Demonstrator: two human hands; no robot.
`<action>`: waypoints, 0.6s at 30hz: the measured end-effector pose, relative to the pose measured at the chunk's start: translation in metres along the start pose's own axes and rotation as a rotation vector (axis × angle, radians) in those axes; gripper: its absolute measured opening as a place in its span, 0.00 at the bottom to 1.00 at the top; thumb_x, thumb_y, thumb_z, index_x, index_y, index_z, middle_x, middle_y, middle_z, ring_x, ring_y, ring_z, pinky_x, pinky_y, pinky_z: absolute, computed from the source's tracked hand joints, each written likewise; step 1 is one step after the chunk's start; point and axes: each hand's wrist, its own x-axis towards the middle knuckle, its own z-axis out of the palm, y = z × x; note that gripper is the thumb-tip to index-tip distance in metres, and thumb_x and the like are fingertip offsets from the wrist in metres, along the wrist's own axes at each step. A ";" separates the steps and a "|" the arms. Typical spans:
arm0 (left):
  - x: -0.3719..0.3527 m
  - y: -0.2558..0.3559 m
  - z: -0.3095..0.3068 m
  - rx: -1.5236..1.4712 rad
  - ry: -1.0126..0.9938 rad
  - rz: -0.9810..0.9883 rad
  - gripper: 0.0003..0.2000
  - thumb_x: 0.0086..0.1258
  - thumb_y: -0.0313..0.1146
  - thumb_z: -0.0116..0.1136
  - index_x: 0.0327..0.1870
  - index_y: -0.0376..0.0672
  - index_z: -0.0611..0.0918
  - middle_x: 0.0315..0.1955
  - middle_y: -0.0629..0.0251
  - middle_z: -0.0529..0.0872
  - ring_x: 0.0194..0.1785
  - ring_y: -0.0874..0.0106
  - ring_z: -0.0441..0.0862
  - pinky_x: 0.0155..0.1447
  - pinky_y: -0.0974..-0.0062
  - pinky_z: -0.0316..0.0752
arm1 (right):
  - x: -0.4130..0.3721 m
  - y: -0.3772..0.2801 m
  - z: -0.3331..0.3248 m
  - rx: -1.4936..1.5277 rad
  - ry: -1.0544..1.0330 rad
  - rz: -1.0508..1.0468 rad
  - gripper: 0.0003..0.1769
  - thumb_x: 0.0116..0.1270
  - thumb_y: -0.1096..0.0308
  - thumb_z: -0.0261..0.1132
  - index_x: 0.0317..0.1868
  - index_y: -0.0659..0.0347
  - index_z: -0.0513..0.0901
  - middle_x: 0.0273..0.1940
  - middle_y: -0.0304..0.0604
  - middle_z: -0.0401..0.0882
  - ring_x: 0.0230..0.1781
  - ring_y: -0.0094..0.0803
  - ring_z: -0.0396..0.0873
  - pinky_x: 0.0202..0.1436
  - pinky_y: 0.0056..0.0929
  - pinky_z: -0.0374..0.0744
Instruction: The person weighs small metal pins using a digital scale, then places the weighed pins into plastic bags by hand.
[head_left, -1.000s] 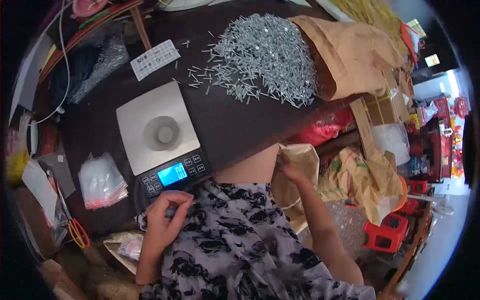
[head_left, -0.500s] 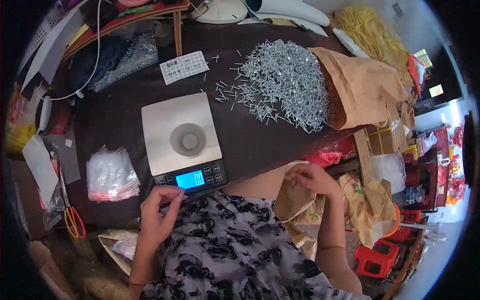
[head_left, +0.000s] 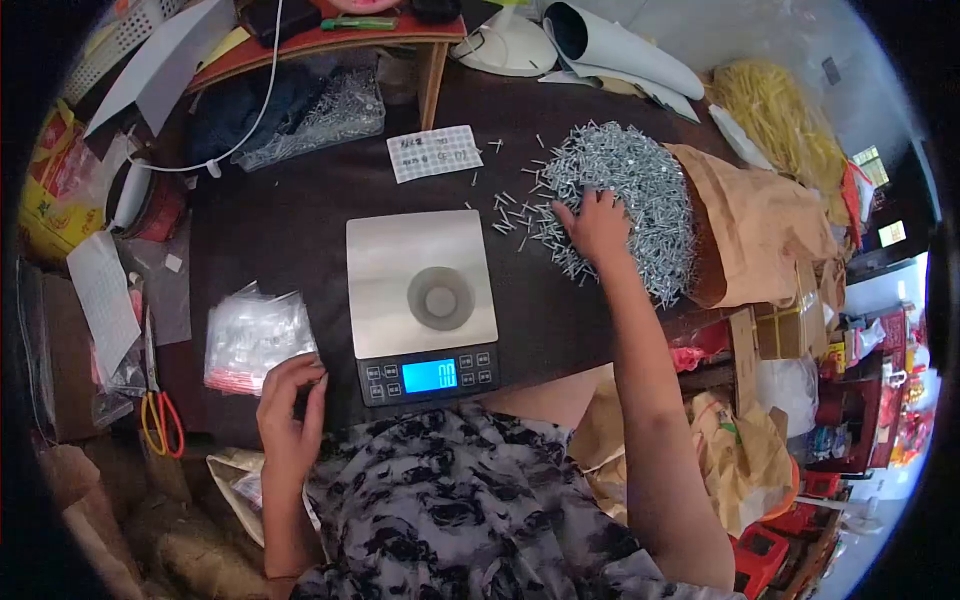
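My right hand (head_left: 600, 232) rests on the pile of screws (head_left: 655, 205), fingers spread among them; I cannot make out anything held. My left hand (head_left: 292, 392) is at the table's front edge, thumb and fingertips apart with nothing between them, beside the stack of clear plastic bags (head_left: 258, 335). Between my hands is a digital scale (head_left: 385, 300) with a lit display reading 0.0. A small grey round cup (head_left: 440, 298) stands on its plate. A sheet of round labels with handwriting (head_left: 435, 153) lies behind the scale.
An open brown paper bag (head_left: 765, 225) lies beside the pile. Scissors with orange handles (head_left: 162, 425) are at the left front. A clear tray of screws (head_left: 330, 125) sits by the small red shelf (head_left: 330, 38). White rolled sheets (head_left: 635, 50) lie at the back.
My right hand has moved from the table's front edge out onto the screws. My left hand has left the scale's front for the bags, its pinch opened. The view has shifted.
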 end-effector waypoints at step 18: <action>0.012 -0.043 -0.021 0.489 -0.027 -0.039 0.19 0.66 0.27 0.55 0.59 0.46 0.77 0.68 0.57 0.67 0.75 0.54 0.53 0.74 0.45 0.41 | 0.016 0.021 -0.050 0.789 -0.382 -0.009 0.16 0.56 0.68 0.72 0.45 0.62 0.86 0.34 0.40 0.86 0.31 0.24 0.81 0.35 0.26 0.78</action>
